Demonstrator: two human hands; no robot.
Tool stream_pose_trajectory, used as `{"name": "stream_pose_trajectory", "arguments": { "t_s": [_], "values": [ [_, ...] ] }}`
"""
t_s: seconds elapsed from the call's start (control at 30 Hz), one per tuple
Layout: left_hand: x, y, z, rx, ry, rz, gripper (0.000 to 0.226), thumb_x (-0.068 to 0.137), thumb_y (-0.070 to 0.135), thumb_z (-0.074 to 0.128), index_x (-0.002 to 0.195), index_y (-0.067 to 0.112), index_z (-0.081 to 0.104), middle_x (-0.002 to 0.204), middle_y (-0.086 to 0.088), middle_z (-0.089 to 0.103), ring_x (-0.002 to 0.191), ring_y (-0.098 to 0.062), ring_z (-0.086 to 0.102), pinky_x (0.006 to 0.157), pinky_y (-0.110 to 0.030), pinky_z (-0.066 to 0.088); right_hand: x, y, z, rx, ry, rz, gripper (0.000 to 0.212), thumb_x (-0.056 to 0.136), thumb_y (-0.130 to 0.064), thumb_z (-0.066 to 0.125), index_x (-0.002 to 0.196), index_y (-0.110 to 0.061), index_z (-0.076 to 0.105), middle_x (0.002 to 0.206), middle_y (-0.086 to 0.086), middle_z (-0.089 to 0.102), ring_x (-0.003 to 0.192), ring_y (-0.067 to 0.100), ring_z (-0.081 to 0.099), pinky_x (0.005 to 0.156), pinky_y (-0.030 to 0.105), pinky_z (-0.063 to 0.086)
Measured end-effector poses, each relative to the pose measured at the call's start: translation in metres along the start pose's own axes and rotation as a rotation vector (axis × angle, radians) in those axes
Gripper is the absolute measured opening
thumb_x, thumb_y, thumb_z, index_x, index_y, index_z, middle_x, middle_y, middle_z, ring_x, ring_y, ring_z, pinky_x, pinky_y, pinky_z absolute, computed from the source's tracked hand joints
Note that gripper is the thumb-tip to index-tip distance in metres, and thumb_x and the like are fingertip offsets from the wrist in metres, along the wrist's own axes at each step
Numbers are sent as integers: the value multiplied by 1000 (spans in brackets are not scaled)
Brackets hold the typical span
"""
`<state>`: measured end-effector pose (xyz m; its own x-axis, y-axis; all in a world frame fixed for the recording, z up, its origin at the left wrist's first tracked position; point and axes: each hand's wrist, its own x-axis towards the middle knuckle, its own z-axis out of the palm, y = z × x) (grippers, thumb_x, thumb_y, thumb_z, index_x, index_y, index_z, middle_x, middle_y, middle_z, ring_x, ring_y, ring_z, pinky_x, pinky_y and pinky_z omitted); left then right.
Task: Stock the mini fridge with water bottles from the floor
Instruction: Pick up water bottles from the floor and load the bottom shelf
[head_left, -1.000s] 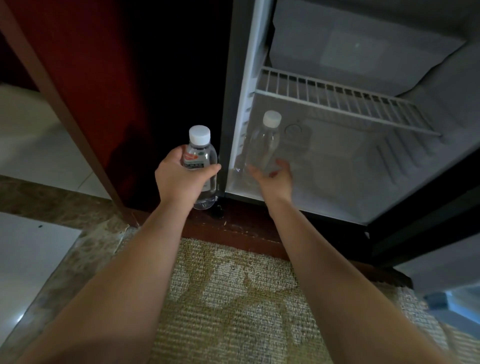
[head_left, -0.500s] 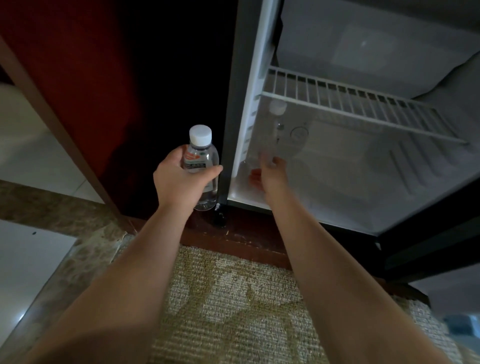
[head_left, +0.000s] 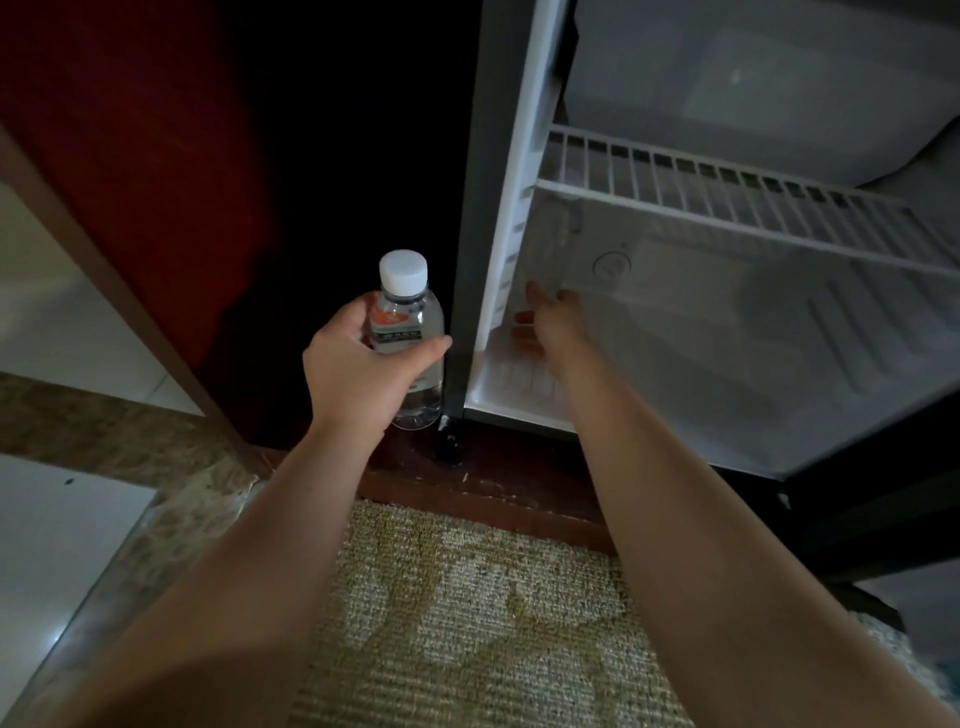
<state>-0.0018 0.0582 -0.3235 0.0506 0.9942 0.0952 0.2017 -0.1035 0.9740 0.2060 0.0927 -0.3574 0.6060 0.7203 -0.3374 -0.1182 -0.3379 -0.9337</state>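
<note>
My left hand (head_left: 358, 374) grips a clear water bottle (head_left: 410, 332) with a white cap and an orange label, held upright just left of the mini fridge's frame (head_left: 483, 260). My right hand (head_left: 545, 327) is inside the fridge on the lower level, low at the left, with its fingers spread. A second clear bottle (head_left: 561, 239) stands faint and blurred at the back left, under the wire shelf (head_left: 727, 208), just beyond my fingertips. I see nothing in that hand.
The fridge sits in a dark red-brown wooden cabinet (head_left: 156, 182). Its open door (head_left: 872, 493) hangs dark at the lower right. A patterned beige carpet (head_left: 467, 623) lies under my arms, with a marble strip and white tiles (head_left: 52, 545) to the left.
My right hand pushed the second bottle deeper into the fridge's back left corner and its fingers have spread apart. My left hand has kept its bottle almost still.
</note>
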Motion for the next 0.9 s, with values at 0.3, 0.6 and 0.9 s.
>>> {"name": "stream_pose_trajectory", "arguments": {
  "t_s": [0.3, 0.6, 0.9],
  "values": [
    [-8, 12, -10, 70, -8, -40, 43, 60, 29, 86, 100, 20, 70, 91, 6, 72, 88, -11, 69, 85, -41, 56, -33, 8, -6, -13, 88, -50, 38, 95, -20, 51, 132, -16, 42, 99, 13, 62, 73, 20, 59, 60, 28, 48],
    [-40, 39, -25, 287, -93, 13, 52, 61, 34, 85, 106, 15, 64, 97, 5, 69, 93, -10, 65, 83, -29, 52, -152, 34, -27, -125, -246, -255, 31, 89, -5, 60, 120, -10, 59, 100, 4, 66, 95, 16, 62, 82, 24, 50],
    [-80, 82, 12, 238, -235, 82, 51, 59, 29, 86, 103, 19, 63, 95, 7, 68, 89, -8, 65, 81, -25, 52, -183, 38, -50, -233, -309, -359, 52, 72, -15, 83, 112, -18, 49, 96, -16, 61, 84, -8, 60, 66, 5, 46]
  ]
}}
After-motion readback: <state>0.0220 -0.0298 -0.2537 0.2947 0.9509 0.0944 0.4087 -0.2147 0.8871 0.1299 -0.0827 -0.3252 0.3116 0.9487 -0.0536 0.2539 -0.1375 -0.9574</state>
